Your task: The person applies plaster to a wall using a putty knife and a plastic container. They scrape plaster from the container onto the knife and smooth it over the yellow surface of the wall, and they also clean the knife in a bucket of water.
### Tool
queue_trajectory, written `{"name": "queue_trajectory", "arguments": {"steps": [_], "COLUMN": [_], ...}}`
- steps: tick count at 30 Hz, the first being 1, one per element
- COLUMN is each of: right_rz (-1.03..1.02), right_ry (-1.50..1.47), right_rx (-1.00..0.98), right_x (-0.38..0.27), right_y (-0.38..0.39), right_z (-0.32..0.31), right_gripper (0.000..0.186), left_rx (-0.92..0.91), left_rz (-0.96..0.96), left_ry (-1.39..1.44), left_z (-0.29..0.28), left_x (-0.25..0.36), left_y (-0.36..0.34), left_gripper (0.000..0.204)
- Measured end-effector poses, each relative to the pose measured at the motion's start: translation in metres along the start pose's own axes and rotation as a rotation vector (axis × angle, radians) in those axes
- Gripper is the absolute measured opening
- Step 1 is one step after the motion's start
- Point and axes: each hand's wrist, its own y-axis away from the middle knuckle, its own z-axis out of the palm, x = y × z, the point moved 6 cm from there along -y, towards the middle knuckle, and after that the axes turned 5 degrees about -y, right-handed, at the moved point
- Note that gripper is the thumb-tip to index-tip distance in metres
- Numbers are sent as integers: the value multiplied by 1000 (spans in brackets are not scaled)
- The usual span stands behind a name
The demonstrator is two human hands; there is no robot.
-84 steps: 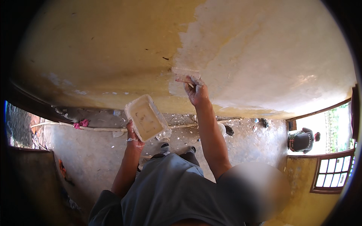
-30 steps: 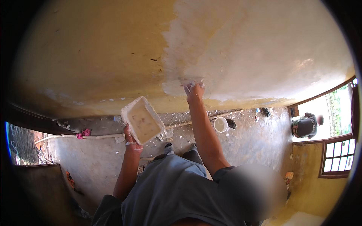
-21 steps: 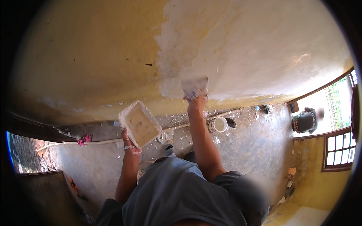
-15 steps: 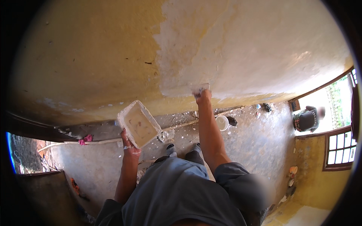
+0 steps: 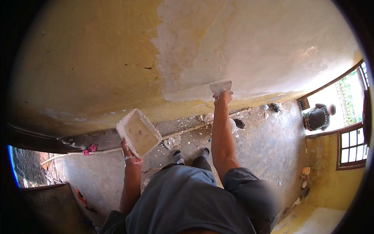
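Observation:
My left hand grips a whitish rectangular plastic tray of pale, wet paste, with paste smeared on my thumb and wrist. At the end of my outstretched arm, my right hand is closed on a wide, paste-coated spreader, held against the lower part of the wall. The wall is yellow on the left and covered with a pale, patchy coat on the right, where the spreader is.
A long pole lies along the wall's foot on the debris-speckled floor, with a partly hidden white bucket, dark bundle and pink cloth. Another person is bent over at the right doorway, beside a barred window.
My right hand has moved rightward along the lower wall with the spreader. The tray in my left hand sits slightly further left and lower. The view has shifted a little.

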Motion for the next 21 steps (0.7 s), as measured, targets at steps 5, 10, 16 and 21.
{"name": "queue_trajectory", "arguments": {"steps": [5, 10, 16, 21], "right_rz": [-370, -719, -378, -1273], "right_ry": [169, 349, 150, 613], "right_rx": [-256, -620, -54, -157], "right_x": [-67, -63, -109, -136], "right_y": [66, 216, 63, 194], "right_z": [95, 129, 63, 174], "right_gripper": [33, 35, 42, 42], "left_rx": [-14, -44, -131, -34], "left_rz": [-18, 5, -7, -19], "left_ry": [-8, 1, 44, 24], "left_z": [3, 12, 9, 5], "left_x": [-1, 6, -2, 0], "left_y": [-2, 3, -6, -3], "left_gripper": [63, 61, 59, 57]}}
